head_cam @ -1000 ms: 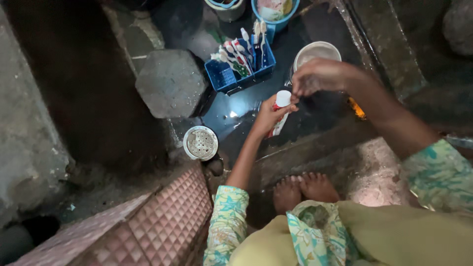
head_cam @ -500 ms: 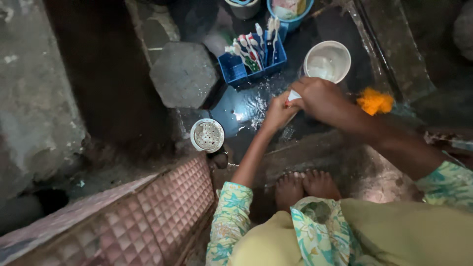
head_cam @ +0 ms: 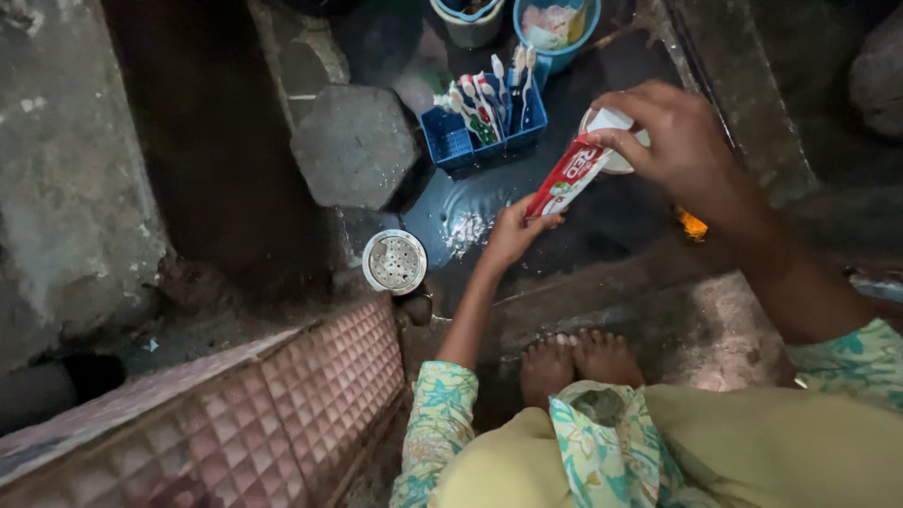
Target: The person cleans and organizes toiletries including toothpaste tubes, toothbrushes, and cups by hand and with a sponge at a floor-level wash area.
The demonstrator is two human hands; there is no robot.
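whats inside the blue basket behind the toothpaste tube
The blue basket holds several toothbrushes standing upright, heads up, packed in its right part. Their lower handles and the basket bottom are hidden by its walls.

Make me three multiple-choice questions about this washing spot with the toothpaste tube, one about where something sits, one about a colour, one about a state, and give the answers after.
1. Where is the round perforated drain cover?
A. inside the blue basket
B. on the wet floor left of the left hand
C. on the patterned tile slab

2. What colour is the basket that holds the toothbrushes?
A. blue
B. yellow
C. black

3. How is the toothpaste tube held?
A. lying loose on the floor
B. by the left hand alone
C. by both hands, one at each end

Answers: 1 B, the cover lies flat on the dark wet floor, apart from the left hand. 2 A, its slotted walls are plainly blue. 3 C, the left hand pinches the lower end and the right hand grips the upper end.
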